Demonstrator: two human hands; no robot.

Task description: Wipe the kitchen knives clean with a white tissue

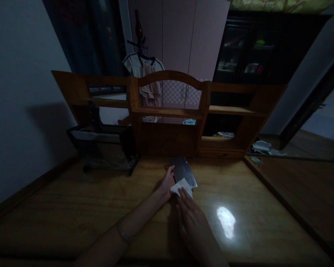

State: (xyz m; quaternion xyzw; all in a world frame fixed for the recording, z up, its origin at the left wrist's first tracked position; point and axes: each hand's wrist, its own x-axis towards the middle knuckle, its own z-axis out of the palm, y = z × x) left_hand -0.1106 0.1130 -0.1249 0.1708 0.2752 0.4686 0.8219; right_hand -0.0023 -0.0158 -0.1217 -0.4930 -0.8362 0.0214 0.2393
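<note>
A flat, rectangular grey metal plate (184, 171) is tilted above the wooden desktop, its lower right edge catching the light. It resembles a cleaver blade, but no handle shows. My left hand (166, 184) grips the plate at its left side, thumb pointing up along the edge; the other fingers are mostly hidden. A folded white tissue (180, 184) lies over the plate's near corner. On top of the tissue, the fingers of my right hand (190, 211) press it down, close together. A thin bracelet (123, 231) circles my left wrist.
The desktop (100, 207) carries a bright glare patch on the right. A wooden shelf unit (167, 111) spans its back edge. A dark-framed box (105, 148) stands back left, beside a white wall. Behind are hanging clothes (149, 72), a pink wardrobe (178, 40) and a dark cabinet (250, 48).
</note>
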